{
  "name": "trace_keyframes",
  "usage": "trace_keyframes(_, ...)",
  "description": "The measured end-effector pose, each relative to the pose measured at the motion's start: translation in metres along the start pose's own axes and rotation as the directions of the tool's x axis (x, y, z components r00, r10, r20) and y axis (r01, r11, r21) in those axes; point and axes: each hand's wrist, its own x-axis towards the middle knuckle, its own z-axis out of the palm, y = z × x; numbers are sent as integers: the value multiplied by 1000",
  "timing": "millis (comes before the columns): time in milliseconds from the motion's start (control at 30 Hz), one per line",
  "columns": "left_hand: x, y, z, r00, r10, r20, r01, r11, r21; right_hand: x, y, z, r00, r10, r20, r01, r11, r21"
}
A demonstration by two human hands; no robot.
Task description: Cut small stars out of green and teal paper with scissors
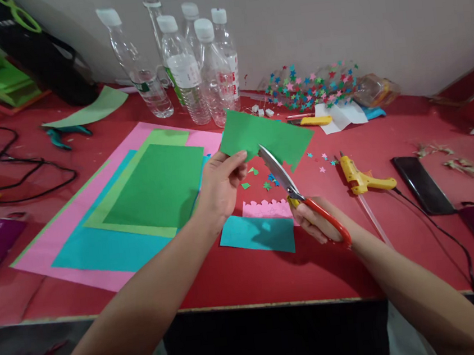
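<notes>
My left hand (223,182) pinches the lower left corner of a green sheet of paper (272,134), lifted above the table. Closed around the handles of red-handled scissors (280,167) is my right hand (315,220). The blades point up and left and meet the sheet's notched lower edge. Under the sheet lie small green scraps (245,186) and a green paper star (267,186). A pink paper strip (265,208) with a zigzag-cut top edge and a blue paper piece (257,234) lie just below, between my hands.
Stacked coloured sheets (153,186) lie on the left. Several plastic bottles (183,70) stand against the wall. A yellow glue gun (361,175), its cord and a black phone (423,185) lie right. Many small stars (307,85) and a yellow cutter (316,120) are at the back.
</notes>
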Motion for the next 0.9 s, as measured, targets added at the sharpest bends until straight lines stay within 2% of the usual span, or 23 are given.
trace_keyframes(167,-1,-3,0,990,-22,142,18,999,33,1,2,8,999,-42,1,42,998,52)
trace_keyframes(367,-1,-5,0,996,43,82,-47,998,52,1,1,12,999,-16,-32,18,998,63)
trace_keyframes(467,0,-2,-1,986,131,104,-149,970,191,0,5,10,1000,-31,2,30,996,82)
trace_keyframes(567,-1,2,-2,962,231,144,-270,876,400,-2,8,6,999,-41,18,40,998,43)
trace_keyframes(633,-2,6,-3,953,254,166,-303,823,480,-2,9,4,999,-40,12,40,999,-5)
trace_keyframes(733,-1,10,-4,957,225,182,-288,804,521,-2,6,1,1000,-14,7,14,999,-34)
trace_keyframes(900,2,14,-5,969,121,216,-215,844,491,-4,1,-2,1000,-26,5,26,999,-38)
